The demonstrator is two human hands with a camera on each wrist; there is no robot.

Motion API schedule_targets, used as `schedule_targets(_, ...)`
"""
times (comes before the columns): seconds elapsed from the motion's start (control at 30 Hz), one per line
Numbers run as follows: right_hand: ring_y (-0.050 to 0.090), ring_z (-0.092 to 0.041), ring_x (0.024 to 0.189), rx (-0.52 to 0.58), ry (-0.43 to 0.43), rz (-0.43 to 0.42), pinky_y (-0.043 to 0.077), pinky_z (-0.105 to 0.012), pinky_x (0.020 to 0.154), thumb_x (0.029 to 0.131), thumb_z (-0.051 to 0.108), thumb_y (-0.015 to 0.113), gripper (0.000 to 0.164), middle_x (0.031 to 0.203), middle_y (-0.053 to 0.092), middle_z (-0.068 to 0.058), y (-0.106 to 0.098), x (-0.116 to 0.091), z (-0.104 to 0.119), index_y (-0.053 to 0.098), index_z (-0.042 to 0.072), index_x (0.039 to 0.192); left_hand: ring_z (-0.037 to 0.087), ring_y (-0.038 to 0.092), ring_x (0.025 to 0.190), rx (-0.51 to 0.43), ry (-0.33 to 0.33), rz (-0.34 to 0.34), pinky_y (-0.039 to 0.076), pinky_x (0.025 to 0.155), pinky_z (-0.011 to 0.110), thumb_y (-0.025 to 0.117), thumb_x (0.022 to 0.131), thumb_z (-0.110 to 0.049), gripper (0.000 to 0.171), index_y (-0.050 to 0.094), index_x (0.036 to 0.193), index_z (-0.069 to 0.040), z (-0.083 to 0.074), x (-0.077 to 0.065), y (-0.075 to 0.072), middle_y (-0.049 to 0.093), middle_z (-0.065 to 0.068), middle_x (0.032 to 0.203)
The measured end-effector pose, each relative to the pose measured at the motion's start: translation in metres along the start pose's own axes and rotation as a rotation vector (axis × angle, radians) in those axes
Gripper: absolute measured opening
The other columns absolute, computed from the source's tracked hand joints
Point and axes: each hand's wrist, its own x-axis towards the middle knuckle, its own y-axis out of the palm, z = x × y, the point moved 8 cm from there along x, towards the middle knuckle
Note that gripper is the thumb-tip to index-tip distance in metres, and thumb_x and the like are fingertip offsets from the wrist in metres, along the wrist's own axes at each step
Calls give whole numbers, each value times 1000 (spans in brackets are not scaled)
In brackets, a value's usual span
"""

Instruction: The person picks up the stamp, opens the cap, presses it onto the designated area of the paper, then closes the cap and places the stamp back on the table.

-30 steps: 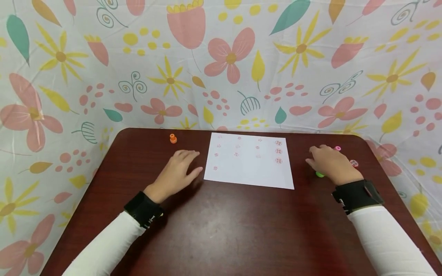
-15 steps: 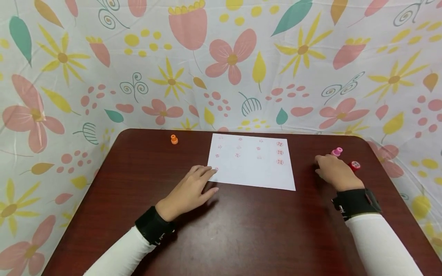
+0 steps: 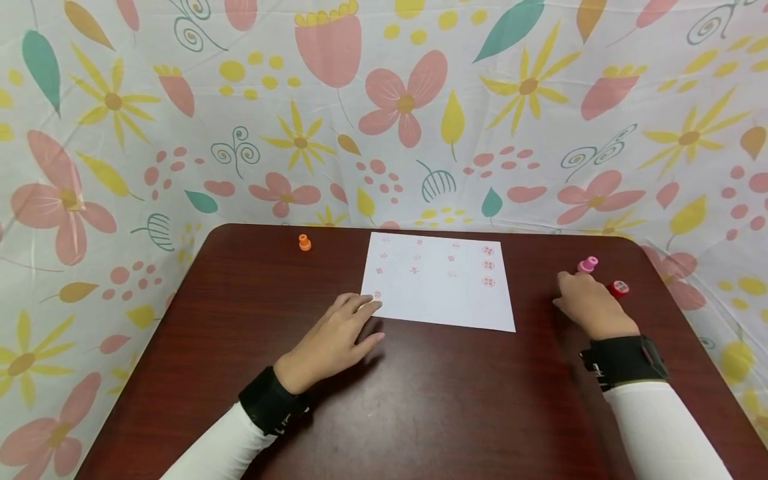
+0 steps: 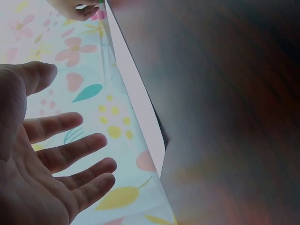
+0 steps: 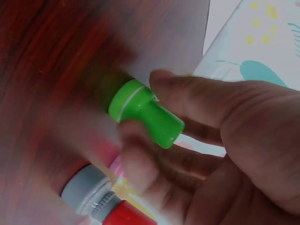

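My right hand (image 3: 591, 303) is at the table's right side, with thumb and a finger on either side of a green self-inking-style toy stamp (image 5: 147, 112), pinching it. The stamp's wide end is close to the tabletop; whether it touches cannot be told. In the head view the hand hides this stamp. Just beyond the hand stand a pink stamp (image 3: 588, 265) and a red stamp (image 3: 618, 289), whose grey end (image 5: 86, 187) shows in the right wrist view. My left hand (image 3: 330, 340) has its fingers spread, fingertips over the lower left corner of the white paper (image 3: 444, 303).
Red printed marks (image 3: 489, 265) in rows cover the paper's upper part and left edge. An orange stamp (image 3: 305, 243) stands at the back left of the dark wooden table (image 3: 450, 400). A flower-patterned cloth (image 3: 336, 173) hangs behind and beside the table.
My left hand has moved right and nearer, to the paper's corner. My right hand has shifted slightly right and nearer; the green stamp, partly visible before, is now hidden in the head view.
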Motion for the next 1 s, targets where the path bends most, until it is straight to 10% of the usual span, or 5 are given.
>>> schedule_targets(0.47, 53, -29, 70, 48, -50, -82, 47, -40, 59, 89, -3, 64, 5, 78, 61, -17, -12, 4, 3, 68, -5, 89, 35, 54, 129, -70, -39, -35, 51, 108, 47, 68, 101, -30, 47, 62, 139, -3, -2, 2, -9, 62, 19, 138)
schedule_targets(0.67, 58, -34, 82, 127, -119, -225, 54, -50, 70, 88, 0, 77, 16, 93, 64, -24, -32, -4, 29, 69, -7, 99, 32, 56, 128, -88, -43, -96, 52, 107, 44, 71, 99, -28, 44, 64, 136, -5, -2, 9, -25, 64, 14, 134)
schedule_targets(1.0, 62, -28, 87, 313, -131, -330, 54, -31, 69, 90, 10, 81, 22, 105, 69, -15, -60, -17, 88, 73, 6, 111, 25, 59, 123, -145, 12, -251, 54, 103, 38, 74, 97, -24, 45, 63, 136, -4, -24, 32, -51, 64, 10, 133)
